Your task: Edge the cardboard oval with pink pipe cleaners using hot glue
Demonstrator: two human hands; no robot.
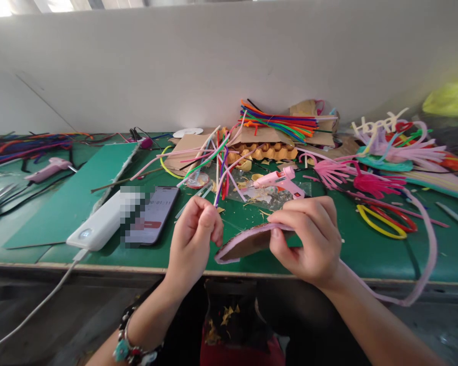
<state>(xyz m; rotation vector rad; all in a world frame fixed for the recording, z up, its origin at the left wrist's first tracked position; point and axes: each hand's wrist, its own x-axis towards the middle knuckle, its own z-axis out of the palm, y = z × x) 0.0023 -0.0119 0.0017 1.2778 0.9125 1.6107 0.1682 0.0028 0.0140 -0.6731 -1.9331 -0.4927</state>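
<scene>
My right hand [309, 239] pinches a curved piece of brown cardboard [252, 245] between thumb and fingers. Pale pink fuzzy trim [231, 260] runs along the cardboard's edge. From beside my right wrist a long pale pink pipe cleaner strip [429, 254] loops out to the right; where it joins is hidden. Left of the cardboard, my left hand [194, 236] is closed with its fingers curled; what is in them, if anything, cannot be made out. Just past it, loose pipe cleaners [223, 175] lie in a heap. A pink glue gun [277, 180] rests beyond my right hand.
To the left lie a white power bank [103, 223] with a cable, a phone [154, 216], a green board [68, 195], and another glue gun [51, 170]. An egg carton [270, 151] and bundled pipe cleaners [278, 121] sit behind. Pink tassels [377, 180] lie right.
</scene>
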